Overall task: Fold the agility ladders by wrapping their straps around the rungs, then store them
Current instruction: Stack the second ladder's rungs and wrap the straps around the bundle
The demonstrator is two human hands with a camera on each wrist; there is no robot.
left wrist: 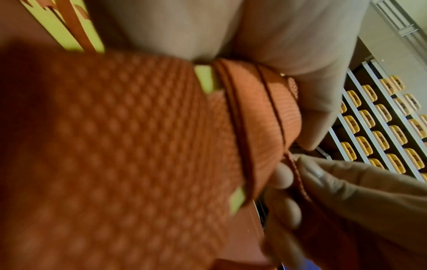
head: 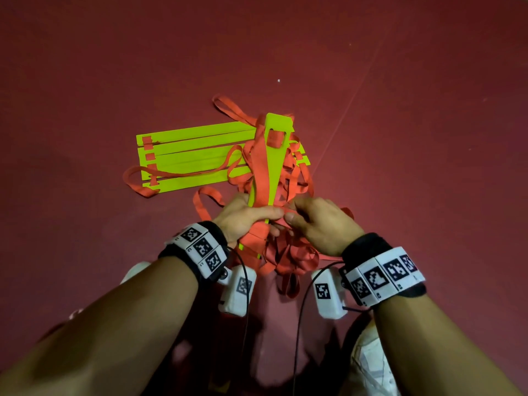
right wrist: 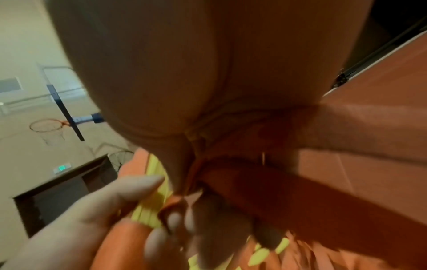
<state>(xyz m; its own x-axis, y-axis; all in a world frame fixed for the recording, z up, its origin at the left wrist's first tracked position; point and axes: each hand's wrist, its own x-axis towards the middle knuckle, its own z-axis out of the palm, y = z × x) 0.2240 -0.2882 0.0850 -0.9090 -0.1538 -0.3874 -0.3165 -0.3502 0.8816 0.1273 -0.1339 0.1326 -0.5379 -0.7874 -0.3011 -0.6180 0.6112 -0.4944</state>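
Note:
In the head view my left hand (head: 251,217) grips a bundle of yellow-green rungs (head: 275,155) that stands up off the floor, with orange strap (head: 261,170) wound along it. My right hand (head: 297,214) pinches a length of that strap right beside the left thumb. The left wrist view shows strap turns (left wrist: 261,113) round a rung edge (left wrist: 204,78) under my thumb. The right wrist view shows my fingertips (right wrist: 175,221) pinching the strap (right wrist: 265,184). A second ladder (head: 194,155) lies flat on the floor, its rungs stacked side by side.
Loose orange strap loops (head: 291,261) pile on the dark red floor (head: 400,138) under and around my hands. A white shoe (head: 374,364) shows at the lower right. A basketball hoop (right wrist: 48,126) and rows of yellow seats (left wrist: 379,131) appear in the wrist views.

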